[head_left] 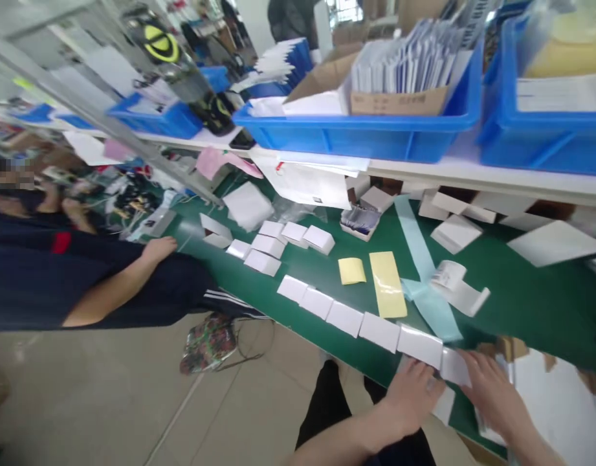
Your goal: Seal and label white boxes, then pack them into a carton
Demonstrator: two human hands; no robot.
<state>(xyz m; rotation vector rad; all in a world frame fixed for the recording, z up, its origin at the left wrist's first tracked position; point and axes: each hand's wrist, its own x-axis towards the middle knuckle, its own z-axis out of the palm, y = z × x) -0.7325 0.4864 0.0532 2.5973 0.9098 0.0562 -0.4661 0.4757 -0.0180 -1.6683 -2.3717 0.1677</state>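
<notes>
A row of small white boxes (pixel 345 318) runs along the near edge of the green table, with one white box (pixel 455 367) at its right end between my hands. My left hand (pixel 414 396) has its fingers curled against the near side of this box, beside a white flap (pixel 444 406) sticking out below. Opposite it, my right hand (pixel 492 388) grips the box's right side, thumb and fingertips partly hidden. A yellow sticker sheet (pixel 387 285) and a smaller yellow pad (pixel 352 271) lie beyond the row.
More white boxes (pixel 266 246) stand at centre left. A label roll (pixel 448 275) and pale blue strips (pixel 419 246) lie farther back. Flat white cartons (pixel 550 395) are stacked at right. Blue bins (pixel 356 139) fill the shelf above. A co-worker's arm (pixel 118 285) rests at left.
</notes>
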